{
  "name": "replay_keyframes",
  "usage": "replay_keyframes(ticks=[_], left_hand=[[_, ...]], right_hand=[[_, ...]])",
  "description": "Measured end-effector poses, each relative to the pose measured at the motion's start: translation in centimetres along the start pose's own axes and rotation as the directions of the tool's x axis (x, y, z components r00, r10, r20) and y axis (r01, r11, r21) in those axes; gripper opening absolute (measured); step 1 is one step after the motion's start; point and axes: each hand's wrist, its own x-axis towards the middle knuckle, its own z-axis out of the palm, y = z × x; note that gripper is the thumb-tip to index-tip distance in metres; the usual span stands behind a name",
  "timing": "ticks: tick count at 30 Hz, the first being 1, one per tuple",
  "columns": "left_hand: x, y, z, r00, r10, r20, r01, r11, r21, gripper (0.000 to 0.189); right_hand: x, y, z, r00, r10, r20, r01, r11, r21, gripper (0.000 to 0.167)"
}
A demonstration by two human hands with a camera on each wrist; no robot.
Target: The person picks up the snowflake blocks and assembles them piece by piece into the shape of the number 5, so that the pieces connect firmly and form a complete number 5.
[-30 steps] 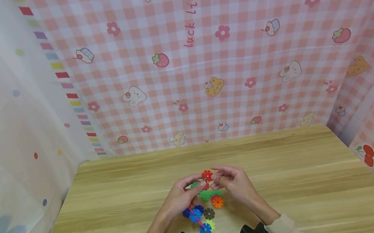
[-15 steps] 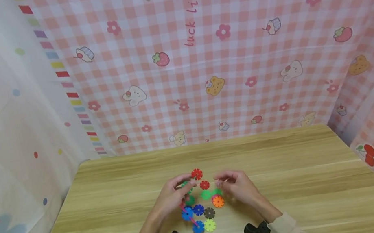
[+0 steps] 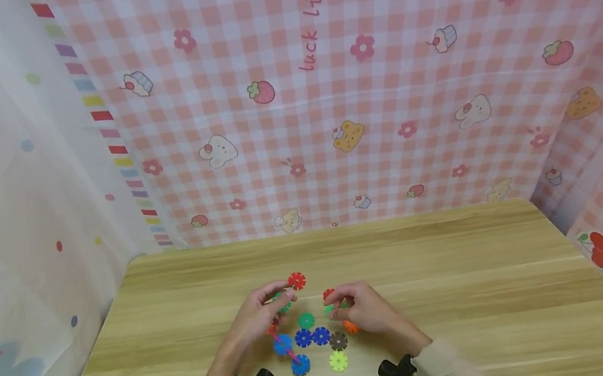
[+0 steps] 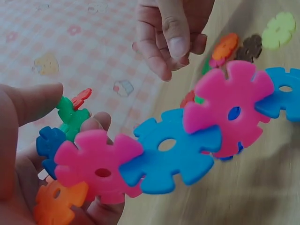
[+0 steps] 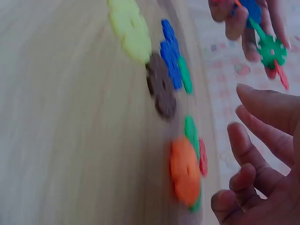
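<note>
My left hand [image 3: 257,318] holds a chain of interlocking snowflake discs, raised over the table's left-middle. Pink and light blue discs [image 4: 164,176] alternate along its near part. An orange disc [image 4: 61,201], a dark blue one and a green one sit among the fingers, and a red disc [image 3: 296,280] tips the far end. To the right, my right hand [image 3: 362,308] hovers over loose discs with bent, relaxed fingers and nothing between them. Below it in the head view are a red disc [image 3: 328,293] and an orange disc [image 3: 351,327], both partly covered by the hand.
Loose discs lie between the hands: a green disc [image 3: 306,321], two dark blue discs [image 3: 321,336], a brown disc [image 3: 338,342] and a yellow-green disc [image 3: 338,361]. The wooden table [image 3: 470,266] ends at a pink checked curtain [image 3: 416,155].
My left hand has carried the chain leftward, baring the green and dark blue discs. My right hand has left the chain's red end and come down over the loose discs.
</note>
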Motion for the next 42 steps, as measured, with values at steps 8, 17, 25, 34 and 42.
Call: replay_keyframes(ticks=[8, 17, 25, 34, 42], left_hand=[[-0.1, -0.4, -0.9, 1.0, -0.004, 0.013, 0.004, 1.0, 0.002, 0.05], [-0.2, -0.6, -1.2, 1.0, -0.011, 0.017, 0.012, 1.0, -0.019, 0.05], [-0.1, -0.9, -1.3, 1.0, 0.006, 0.023, -0.006, 1.0, -0.018, 0.051], [0.0, -0.8, -1.1, 1.0, -0.009, 0.029, 0.01, 0.999, -0.032, 0.051], [0.1, -0.5, -0.5, 0.999, -0.016, 0.035, 0.019, 0.996, -0.092, 0.052]], right_hand=[[1.6, -1.2, 2.9, 0.981, -0.157, 0.113, 0.169, 0.98, -0.107, 0.017], [2.1, -1.4, 4.3, 0.988, -0.064, 0.137, 0.087, 0.983, -0.164, 0.026], [2.0, -1.7, 4.4, 0.989, -0.028, 0.144, 0.057, 0.977, -0.204, 0.02], [1.6, -2.0, 3.9, 0.986, 0.041, 0.16, -0.002, 0.971, -0.239, 0.019], [1.4, -1.9, 3.5, 0.988, 0.032, 0.151, -0.008, 0.987, -0.163, 0.022]])
